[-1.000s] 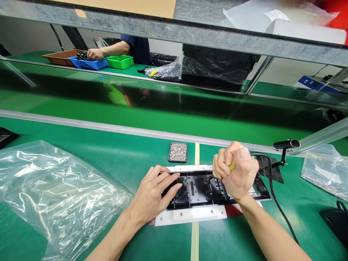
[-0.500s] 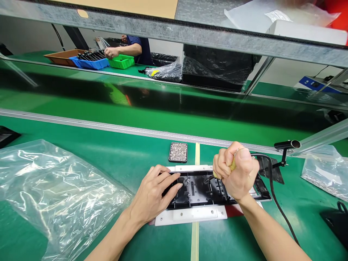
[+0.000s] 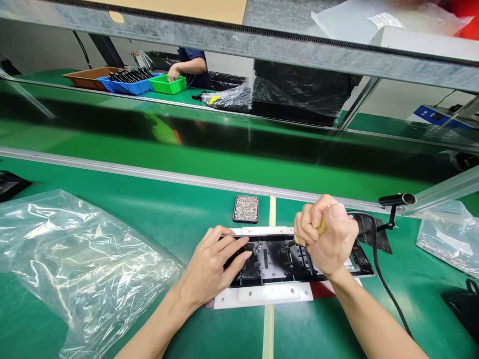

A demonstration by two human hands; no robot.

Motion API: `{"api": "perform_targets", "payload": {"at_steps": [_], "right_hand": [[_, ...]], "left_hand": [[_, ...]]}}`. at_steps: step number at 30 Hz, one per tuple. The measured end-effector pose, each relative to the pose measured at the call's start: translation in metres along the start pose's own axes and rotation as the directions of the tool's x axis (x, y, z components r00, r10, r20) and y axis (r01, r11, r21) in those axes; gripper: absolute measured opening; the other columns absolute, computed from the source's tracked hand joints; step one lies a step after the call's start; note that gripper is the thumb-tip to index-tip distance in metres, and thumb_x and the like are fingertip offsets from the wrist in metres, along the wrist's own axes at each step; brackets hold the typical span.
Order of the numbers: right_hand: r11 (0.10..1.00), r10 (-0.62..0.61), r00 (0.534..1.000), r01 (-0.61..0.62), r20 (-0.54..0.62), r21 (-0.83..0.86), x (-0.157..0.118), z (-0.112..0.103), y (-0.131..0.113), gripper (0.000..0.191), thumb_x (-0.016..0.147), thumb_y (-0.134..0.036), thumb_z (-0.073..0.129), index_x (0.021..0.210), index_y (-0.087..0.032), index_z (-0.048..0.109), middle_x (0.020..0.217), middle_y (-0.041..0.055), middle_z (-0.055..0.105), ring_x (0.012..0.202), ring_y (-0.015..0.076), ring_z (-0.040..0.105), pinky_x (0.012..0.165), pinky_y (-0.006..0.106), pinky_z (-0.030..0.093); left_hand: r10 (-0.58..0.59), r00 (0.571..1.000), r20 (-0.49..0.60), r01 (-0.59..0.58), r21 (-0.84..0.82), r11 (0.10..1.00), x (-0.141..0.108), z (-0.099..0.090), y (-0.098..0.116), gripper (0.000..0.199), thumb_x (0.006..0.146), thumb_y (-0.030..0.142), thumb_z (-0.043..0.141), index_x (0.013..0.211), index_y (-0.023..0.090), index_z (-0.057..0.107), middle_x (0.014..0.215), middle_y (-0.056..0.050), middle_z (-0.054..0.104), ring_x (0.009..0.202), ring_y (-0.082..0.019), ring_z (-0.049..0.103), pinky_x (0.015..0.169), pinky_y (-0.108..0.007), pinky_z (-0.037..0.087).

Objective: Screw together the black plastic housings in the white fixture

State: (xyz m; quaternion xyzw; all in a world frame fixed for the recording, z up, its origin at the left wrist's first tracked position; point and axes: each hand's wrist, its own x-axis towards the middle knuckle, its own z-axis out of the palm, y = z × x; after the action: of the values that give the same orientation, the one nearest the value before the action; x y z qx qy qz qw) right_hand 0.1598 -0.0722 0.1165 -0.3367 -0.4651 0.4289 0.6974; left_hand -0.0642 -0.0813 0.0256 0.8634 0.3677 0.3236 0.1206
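A black plastic panel (image 3: pixel 267 259) with ribs and posts lies in a white fixture (image 3: pixel 269 294) on the green table. My left hand (image 3: pixel 215 262) rests on the panel's left end, fingers spread and nothing held. Wrapped in a fist, my right hand (image 3: pixel 327 237) grips a yellowish tool handle (image 3: pixel 322 227), most of it hidden by the fingers. The tool's dark tip (image 3: pixel 288 245) points left and meets the panel right of its middle. A dark cable runs from behind the fist down the right side.
Beyond the fixture sits a small black tray (image 3: pixel 246 208) of metal bits. Clear plastic sheeting (image 3: pixel 97 279) covers the left; a black tube holder (image 3: pixel 396 200) and a bag (image 3: pixel 445 237) stand right. Across the line, a person's hand (image 3: pixel 173 73) is at a green bin (image 3: pixel 168 85).
The other person's hand has moved right, from between the blue and green bins to over the green bin. My own hands look unmoved; the view has shifted very slightly.
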Motion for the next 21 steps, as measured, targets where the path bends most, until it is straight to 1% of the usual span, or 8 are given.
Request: {"api": "perform_targets", "payload": {"at_steps": [7, 12, 17, 21], "right_hand": [[1.0, 0.012, 1.0, -0.012, 0.01, 0.01, 0.0014, -0.0024, 0.0001, 0.045, 0.096, -0.049, 0.055, 0.063, -0.022, 0.039, 0.046, -0.007, 0.025, 0.038, 0.008, 0.021, 0.034, 0.019, 0.02], [1.0, 0.015, 1.0, -0.015, 0.016, 0.006, 0.0016, -0.0043, 0.0003, 0.045, 0.095, -0.051, 0.055, 0.064, -0.022, 0.041, 0.046, -0.0074, 0.024, 0.037, 0.008, 0.021, 0.034, 0.019, 0.021], [1.0, 0.008, 1.0, -0.008, -0.01, 0.006, 0.0015, -0.0052, -0.0007, 0.046, 0.095, -0.049, 0.056, 0.063, -0.022, 0.04, 0.046, -0.0069, 0.026, 0.037, 0.0078, 0.022, 0.033, 0.019, 0.022], [1.0, -0.006, 1.0, 0.006, 0.009, -0.003, 0.0022, -0.0066, -0.002, 0.046, 0.096, -0.049, 0.056, 0.064, -0.021, 0.04, 0.046, -0.0071, 0.027, 0.038, 0.0072, 0.023, 0.033, 0.018, 0.023]], "left_hand": [[-0.002, 1.0, -0.003, 0.002, 0.0, 1.0, 0.0012, 0.0013, 0.001, 0.025, 0.104, 0.025, 0.06, 0.128, 0.019, 0.064, 0.102, -0.007, 0.07, 0.106, -0.028, 0.055, 0.088, -0.044, 0.043], [0.005, 1.0, -0.018, -0.006, -0.017, 1.0, 0.0026, 0.0029, 0.0019, 0.025, 0.103, 0.024, 0.061, 0.127, 0.019, 0.063, 0.099, -0.006, 0.07, 0.105, -0.027, 0.054, 0.087, -0.043, 0.042], [0.007, 1.0, -0.023, -0.007, -0.011, 1.0, 0.0049, 0.0034, 0.0039, 0.023, 0.103, 0.025, 0.061, 0.125, 0.019, 0.064, 0.098, -0.005, 0.07, 0.104, -0.026, 0.054, 0.085, -0.042, 0.041], [0.014, 0.999, -0.03, -0.014, 0.006, 1.0, 0.0066, 0.0042, 0.0056, 0.022, 0.104, 0.026, 0.059, 0.124, 0.017, 0.065, 0.098, -0.006, 0.07, 0.102, -0.026, 0.054, 0.084, -0.042, 0.041]]}}
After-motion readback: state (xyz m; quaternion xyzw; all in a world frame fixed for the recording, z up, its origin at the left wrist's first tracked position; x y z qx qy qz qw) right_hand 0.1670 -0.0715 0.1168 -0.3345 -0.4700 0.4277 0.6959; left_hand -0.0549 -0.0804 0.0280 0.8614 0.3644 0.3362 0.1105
